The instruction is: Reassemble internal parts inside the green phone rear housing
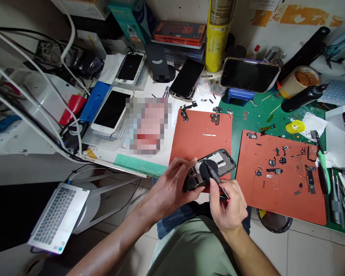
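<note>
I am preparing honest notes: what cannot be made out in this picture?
In the head view:
Phone housing: one end partly covered by the left hand.
Tool in the right hand: tip too small to tell whether it touches.
Item beside the white phone: blurred by pixel blocks.
Small parts on the right mat: too small to identify.
Laptop: its dark screen is cut off by the left edge.

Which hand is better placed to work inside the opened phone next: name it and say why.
Probably the right hand: it holds the ridged pen-shaped tool, tip over the opened phone, while the left hand grips the frame.
</note>
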`<state>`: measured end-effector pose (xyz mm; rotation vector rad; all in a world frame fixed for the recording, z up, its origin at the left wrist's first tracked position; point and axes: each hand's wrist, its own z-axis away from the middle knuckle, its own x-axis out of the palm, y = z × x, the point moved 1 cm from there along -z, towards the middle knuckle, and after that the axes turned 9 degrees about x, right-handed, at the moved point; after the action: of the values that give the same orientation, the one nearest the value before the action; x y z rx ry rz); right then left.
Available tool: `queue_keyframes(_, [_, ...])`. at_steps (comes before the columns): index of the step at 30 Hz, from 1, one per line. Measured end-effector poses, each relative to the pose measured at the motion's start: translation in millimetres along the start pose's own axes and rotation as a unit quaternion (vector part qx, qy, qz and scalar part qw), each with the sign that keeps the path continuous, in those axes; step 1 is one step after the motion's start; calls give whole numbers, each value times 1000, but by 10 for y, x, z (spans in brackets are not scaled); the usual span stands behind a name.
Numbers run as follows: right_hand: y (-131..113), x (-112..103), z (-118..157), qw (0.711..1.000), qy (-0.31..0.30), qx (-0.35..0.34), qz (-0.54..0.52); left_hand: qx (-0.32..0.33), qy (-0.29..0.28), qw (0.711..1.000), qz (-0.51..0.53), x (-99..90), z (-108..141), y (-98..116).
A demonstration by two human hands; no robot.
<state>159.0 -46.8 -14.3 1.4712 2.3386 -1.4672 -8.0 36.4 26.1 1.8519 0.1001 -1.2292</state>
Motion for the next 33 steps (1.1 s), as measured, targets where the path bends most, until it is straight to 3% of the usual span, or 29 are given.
queue_keyframes(11, [-19, -22, -80, 998, -34, -45, 35, 9, -9, 1000, 17, -26, -13, -14])
queue_keyframes(16, [-8, -19, -84, 996, -37, -68, 39, -17, -13, 999, 31, -20, 4, -41])
queue_keyframes(33, [-44, -15, -68, 998, -33, -50, 37, -20, -5, 999, 36, -7, 16, -48])
